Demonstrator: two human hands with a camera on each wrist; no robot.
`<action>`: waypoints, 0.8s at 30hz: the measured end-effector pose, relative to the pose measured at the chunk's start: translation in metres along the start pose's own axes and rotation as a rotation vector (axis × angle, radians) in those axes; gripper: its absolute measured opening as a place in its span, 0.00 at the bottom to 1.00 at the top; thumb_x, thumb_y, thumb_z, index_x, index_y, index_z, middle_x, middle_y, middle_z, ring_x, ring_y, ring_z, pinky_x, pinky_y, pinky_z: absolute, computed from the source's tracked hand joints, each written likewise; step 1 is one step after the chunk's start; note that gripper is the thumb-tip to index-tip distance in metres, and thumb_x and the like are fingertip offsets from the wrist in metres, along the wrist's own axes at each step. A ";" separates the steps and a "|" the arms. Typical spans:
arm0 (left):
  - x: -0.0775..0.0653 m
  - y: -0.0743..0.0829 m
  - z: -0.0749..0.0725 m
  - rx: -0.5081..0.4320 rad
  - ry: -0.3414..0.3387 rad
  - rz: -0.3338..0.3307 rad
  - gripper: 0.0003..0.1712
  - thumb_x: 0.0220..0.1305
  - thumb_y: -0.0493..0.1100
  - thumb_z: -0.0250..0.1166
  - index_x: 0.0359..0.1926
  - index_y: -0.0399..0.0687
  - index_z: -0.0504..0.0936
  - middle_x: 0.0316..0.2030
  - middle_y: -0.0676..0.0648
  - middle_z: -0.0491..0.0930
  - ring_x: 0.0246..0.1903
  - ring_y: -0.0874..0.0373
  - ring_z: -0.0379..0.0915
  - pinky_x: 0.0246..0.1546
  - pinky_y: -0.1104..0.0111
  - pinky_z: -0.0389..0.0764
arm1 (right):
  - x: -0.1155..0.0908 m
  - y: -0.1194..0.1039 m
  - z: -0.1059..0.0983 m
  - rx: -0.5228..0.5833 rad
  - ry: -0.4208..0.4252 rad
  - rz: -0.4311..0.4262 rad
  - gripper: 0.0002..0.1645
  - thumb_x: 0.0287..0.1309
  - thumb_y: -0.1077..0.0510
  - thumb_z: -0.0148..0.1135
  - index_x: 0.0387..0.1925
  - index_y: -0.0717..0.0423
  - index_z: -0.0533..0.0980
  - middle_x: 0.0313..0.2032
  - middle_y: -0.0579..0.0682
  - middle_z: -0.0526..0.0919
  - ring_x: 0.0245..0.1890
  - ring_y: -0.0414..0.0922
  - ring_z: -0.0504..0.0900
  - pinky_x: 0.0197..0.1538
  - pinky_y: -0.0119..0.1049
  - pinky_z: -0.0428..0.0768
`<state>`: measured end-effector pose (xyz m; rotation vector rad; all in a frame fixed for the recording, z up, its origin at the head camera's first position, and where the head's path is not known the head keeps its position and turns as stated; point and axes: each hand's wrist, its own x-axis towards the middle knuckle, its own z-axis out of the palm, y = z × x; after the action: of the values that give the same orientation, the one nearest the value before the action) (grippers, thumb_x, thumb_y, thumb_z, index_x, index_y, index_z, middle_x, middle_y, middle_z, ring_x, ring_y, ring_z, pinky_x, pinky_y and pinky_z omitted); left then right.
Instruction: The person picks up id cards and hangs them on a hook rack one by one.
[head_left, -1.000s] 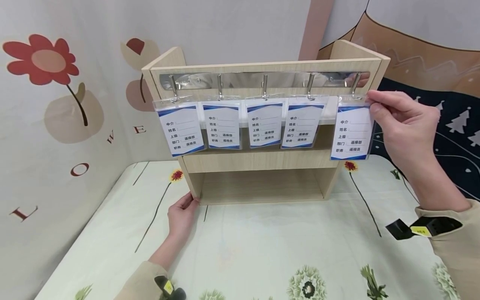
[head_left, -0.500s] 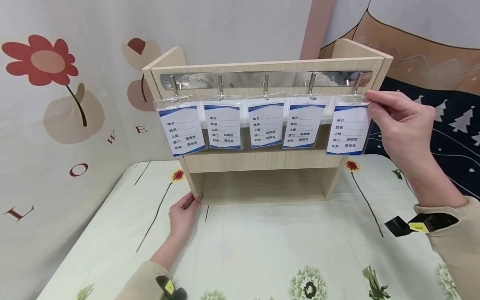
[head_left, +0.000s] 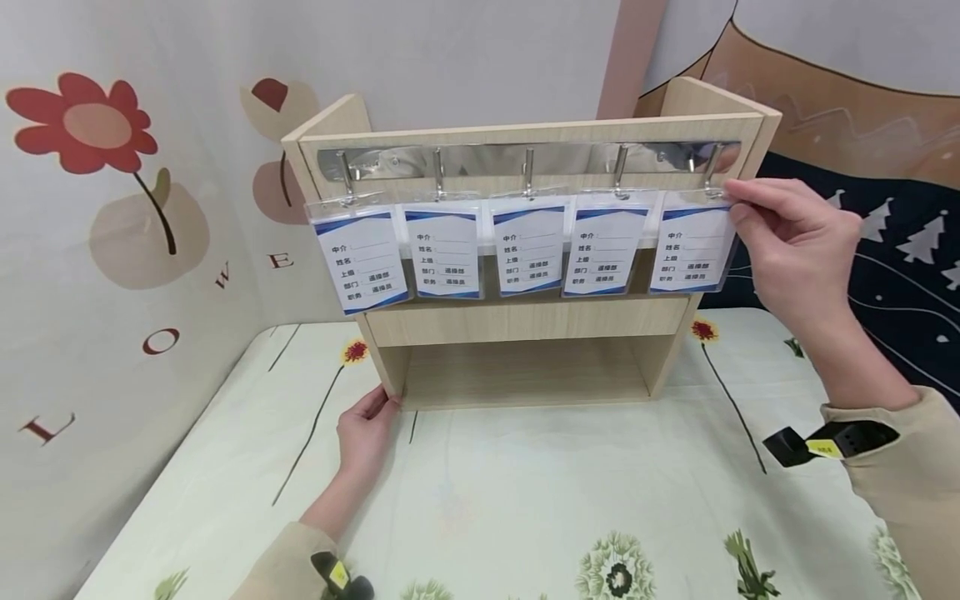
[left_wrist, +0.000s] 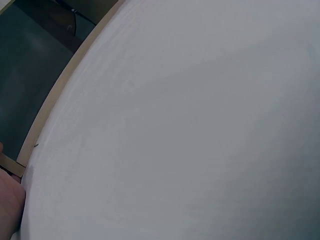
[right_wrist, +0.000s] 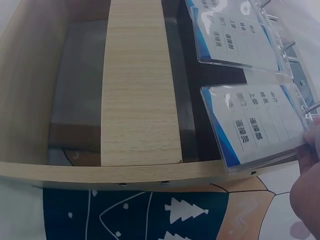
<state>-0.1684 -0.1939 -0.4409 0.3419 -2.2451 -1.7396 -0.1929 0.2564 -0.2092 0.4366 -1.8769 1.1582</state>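
Observation:
A small wooden shelf [head_left: 525,323] carries a metal strip with several hooks [head_left: 528,162]. Clear ID badge holders with printed cards hang in a row from them. The rightmost badge [head_left: 692,248] is pinched at its upper right corner between the thumb and index finger of my right hand [head_left: 804,246]. Its top edge is at the last hook [head_left: 712,167]; in the right wrist view the badge [right_wrist: 252,125] lies right by that hook's tip [right_wrist: 313,107]. My left hand [head_left: 366,433] grips the shelf's lower left front corner, its fingertips partly hidden.
Other badges [head_left: 530,250] hang close to the left. Below them is an open lower compartment [head_left: 525,371]. A pale flowered cloth [head_left: 510,483] covers the table. Printed curtains [head_left: 480,58] stand behind and at the sides.
My right hand has moved slightly left, bringing the rightmost badge nearer the others and its lower edge up and back toward the shelf. My left hand has stayed in place.

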 end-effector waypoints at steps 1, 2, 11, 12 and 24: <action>0.000 0.000 0.000 0.001 -0.002 0.000 0.23 0.74 0.37 0.62 0.66 0.35 0.77 0.60 0.36 0.79 0.60 0.46 0.77 0.43 0.86 0.78 | 0.000 0.000 0.000 -0.013 0.001 -0.007 0.16 0.66 0.74 0.62 0.51 0.63 0.85 0.45 0.37 0.86 0.48 0.35 0.82 0.52 0.20 0.78; 0.000 0.000 0.000 0.002 -0.004 0.002 0.23 0.74 0.38 0.62 0.66 0.35 0.77 0.60 0.36 0.79 0.60 0.46 0.77 0.43 0.86 0.77 | 0.000 0.000 0.000 -0.020 0.002 -0.012 0.15 0.66 0.73 0.62 0.51 0.63 0.85 0.45 0.38 0.86 0.48 0.35 0.82 0.52 0.20 0.78; -0.001 -0.001 0.000 -0.002 0.017 0.017 0.22 0.73 0.36 0.63 0.64 0.33 0.78 0.58 0.35 0.80 0.58 0.45 0.78 0.43 0.84 0.79 | -0.002 0.004 0.000 -0.043 0.002 -0.098 0.15 0.67 0.72 0.63 0.51 0.62 0.85 0.45 0.39 0.86 0.48 0.39 0.82 0.53 0.23 0.79; -0.001 -0.001 0.000 0.000 0.017 0.016 0.22 0.73 0.36 0.63 0.64 0.33 0.78 0.58 0.35 0.80 0.58 0.45 0.78 0.43 0.84 0.79 | -0.003 0.004 0.000 -0.048 -0.003 -0.111 0.14 0.67 0.71 0.63 0.51 0.63 0.85 0.46 0.38 0.86 0.48 0.39 0.82 0.54 0.23 0.79; 0.000 -0.001 -0.001 -0.005 -0.005 0.009 0.22 0.74 0.37 0.62 0.65 0.35 0.78 0.60 0.35 0.80 0.59 0.45 0.78 0.43 0.85 0.78 | -0.006 0.006 -0.003 -0.003 0.008 -0.073 0.16 0.66 0.74 0.61 0.53 0.67 0.83 0.48 0.40 0.84 0.52 0.41 0.81 0.58 0.26 0.78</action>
<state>-0.1678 -0.1948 -0.4414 0.3259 -2.2416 -1.7430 -0.1918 0.2615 -0.2171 0.4941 -1.8407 1.1071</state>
